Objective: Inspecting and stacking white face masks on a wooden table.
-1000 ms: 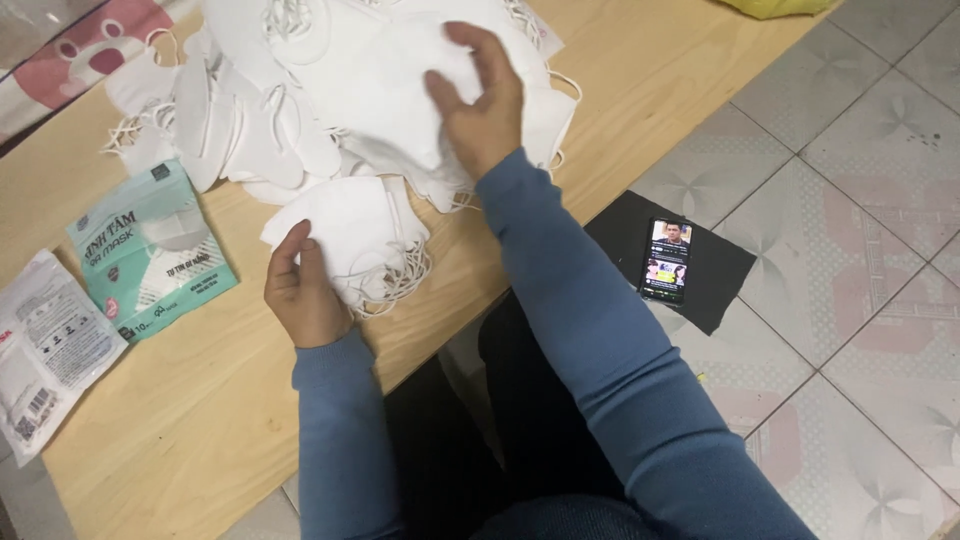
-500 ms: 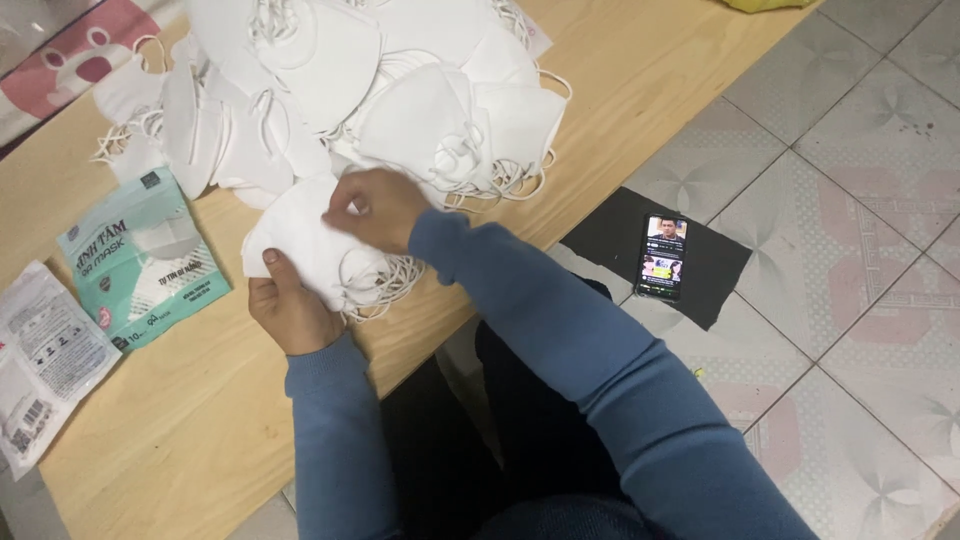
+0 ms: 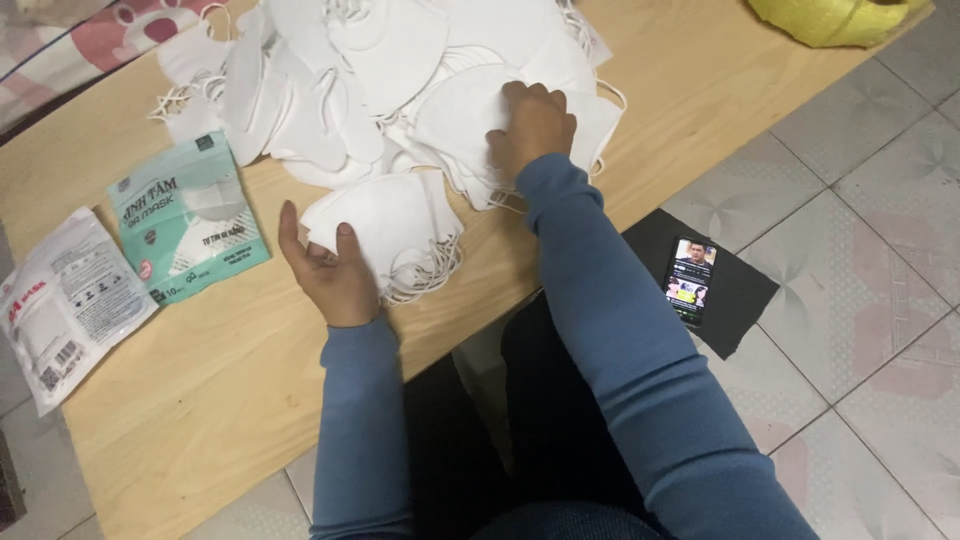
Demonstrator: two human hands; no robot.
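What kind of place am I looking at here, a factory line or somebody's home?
Most likely a home or small informal workspace, not a factory line: a low wooden table on a tiled floor, a loose pile of white masks sorted by hand beside retail mask packets, and a phone playing video on the floor.
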